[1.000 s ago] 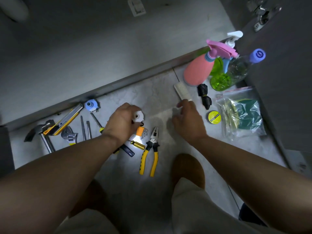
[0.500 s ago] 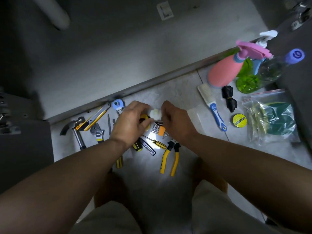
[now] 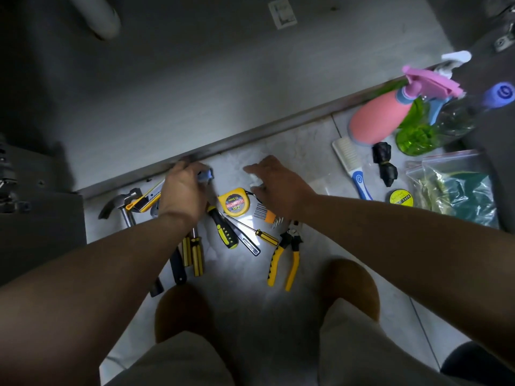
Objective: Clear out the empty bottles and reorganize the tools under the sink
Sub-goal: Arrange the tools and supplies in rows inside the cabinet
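A: Which step is judged to be in hand?

B: The sorting of the tools. They are spread on the pale tiled floor (image 3: pixel 303 151) at the centre of the frame. A steel-headed hammer (image 3: pixel 122 204) and a yellow utility knife (image 3: pixel 147 197) lie at centre left. A round yellow tape measure (image 3: pixel 234 203) sits in the middle, with yellow-and-black pliers (image 3: pixel 284 254) to its lower right.

A: And the hands?

B: The left hand (image 3: pixel 184 193) is curled round a small blue round object (image 3: pixel 205 174), just below the metal sill (image 3: pixel 250 136). The right hand (image 3: pixel 278 185) is spread with its fingers straight, and nothing is gripped by it. A small white thing (image 3: pixel 254 180) is half hidden beneath it; whether it is touched cannot be told.

A: Where are the bottles?

B: They are grouped at the upper right, close together and well apart from the tools: a pink plastic spray bottle (image 3: pixel 373 121), a green translucent bottle (image 3: pixel 412 135) and a clear bottle with a blue cap (image 3: pixel 459 115).

A: What is called for next?

B: Probably the blue object is to be set down among like items. A bare spot must be chosen so that the screwdrivers (image 3: pixel 223 229) nearby are not knocked.
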